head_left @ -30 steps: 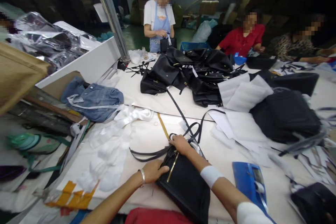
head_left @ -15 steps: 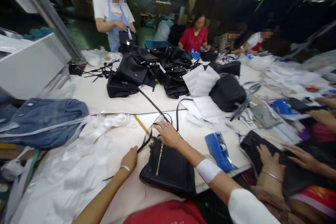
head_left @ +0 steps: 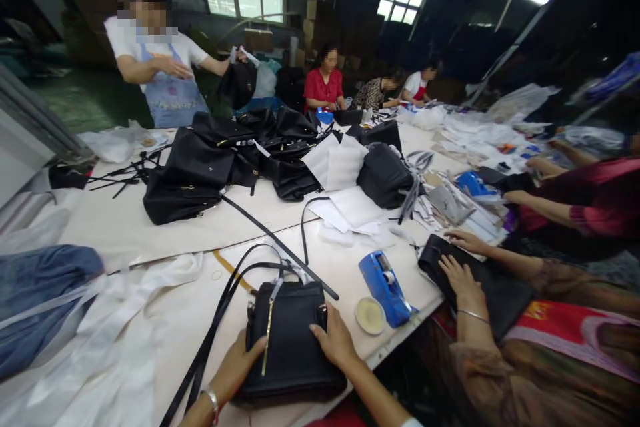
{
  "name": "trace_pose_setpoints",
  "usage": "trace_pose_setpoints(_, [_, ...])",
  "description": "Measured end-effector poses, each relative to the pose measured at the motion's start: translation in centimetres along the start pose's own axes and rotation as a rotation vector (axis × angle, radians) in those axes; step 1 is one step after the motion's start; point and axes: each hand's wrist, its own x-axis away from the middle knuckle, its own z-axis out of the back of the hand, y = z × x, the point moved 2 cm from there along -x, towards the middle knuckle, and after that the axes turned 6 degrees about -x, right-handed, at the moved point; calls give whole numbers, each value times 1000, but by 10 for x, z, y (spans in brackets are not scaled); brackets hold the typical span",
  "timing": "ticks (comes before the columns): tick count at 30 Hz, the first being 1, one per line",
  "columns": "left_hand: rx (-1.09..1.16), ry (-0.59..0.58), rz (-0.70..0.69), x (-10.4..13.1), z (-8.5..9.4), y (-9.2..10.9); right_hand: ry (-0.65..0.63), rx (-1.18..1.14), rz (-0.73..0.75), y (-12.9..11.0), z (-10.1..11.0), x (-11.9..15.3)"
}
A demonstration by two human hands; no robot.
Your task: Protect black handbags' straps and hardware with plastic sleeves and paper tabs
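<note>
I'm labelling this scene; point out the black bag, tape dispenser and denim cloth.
Black bag (head_left: 296, 333): head view, front panel.
Tape dispenser (head_left: 387, 293): head view, blue body.
Denim cloth (head_left: 47, 277): head view, above white strap.

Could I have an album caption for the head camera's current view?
Left hand and right hand hold opposite sides of a black bag on a pale table, a blue tape dispenser nearby.

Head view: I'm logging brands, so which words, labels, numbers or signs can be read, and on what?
No text can be read, the held black bag included.
Mark on a piled bag: too small.
Orange marks, blue apron: too blurred.
Yellow marks, red cloth: too blurred.
</note>
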Motion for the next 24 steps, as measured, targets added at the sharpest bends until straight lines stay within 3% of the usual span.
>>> trace_pose_setpoints(2, [24, -32, 34, 8, -15, 0, -29, 2, 79, -1, 0, -8])
trace_pose_setpoints(4, [18, -29, 86, 15, -20, -13, -98, 14, 162, -2, 10, -19])
trace_pose_setpoints(7, [-109, 29, 136, 20, -16, -23, -221, 102, 243, -4, 43, -49])
trace_pose_setpoints(9, [-305, 201, 86, 24, -10, -7, -191, 231, 225, 0, 76, -85])
trace_pose_setpoints(11, [-509, 377, -46, 25, -8, 26, -98, 293, 196, 8, 107, -130])
trace_pose_setpoints(12, [-577, 408, -116, 24, -11, 46, -71, 316, 191, 12, 117, -155])
trace_pose_setpoints(14, [-632, 362, -191, 13, -23, 84, -44, 362, 196, 22, 126, -201])
trace_pose_setpoints(17, [-629, 233, -130, -16, -50, 122, -51, 414, 241, 32, 121, -249])
trace_pose_setpoints(21, [-598, 99, 18, -53, -89, 138, -91, 446, 315, 42, 107, -272])
trace_pose_setpoints(24, [-476, 58, -9, -68, -111, 139, -117, 433, 345, 51, 103, -275])
